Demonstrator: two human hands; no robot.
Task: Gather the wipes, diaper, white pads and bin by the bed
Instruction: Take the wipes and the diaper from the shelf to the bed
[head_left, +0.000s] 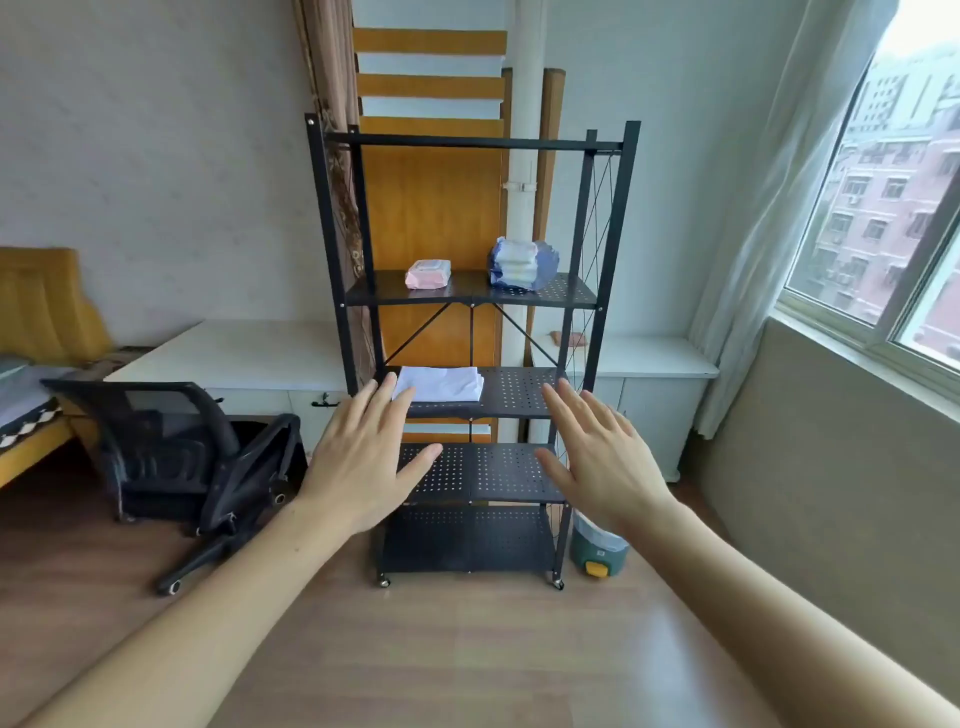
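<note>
Left hand (363, 457) and right hand (602, 457), fingers spread and empty, before a black shelf (470, 296) bearing wipes (427, 274), diaper pack (522, 263) and white pads (441, 383); bin (597, 545) beside it

both empty hands, left hand (363, 457) and right hand (602, 457), spread before a black shelf rack (470, 299) holding pink wipes (427, 274).

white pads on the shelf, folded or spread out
Folded. The white pads lie as a neat flat stack on the left of a middle shelf, edges squared.
</note>
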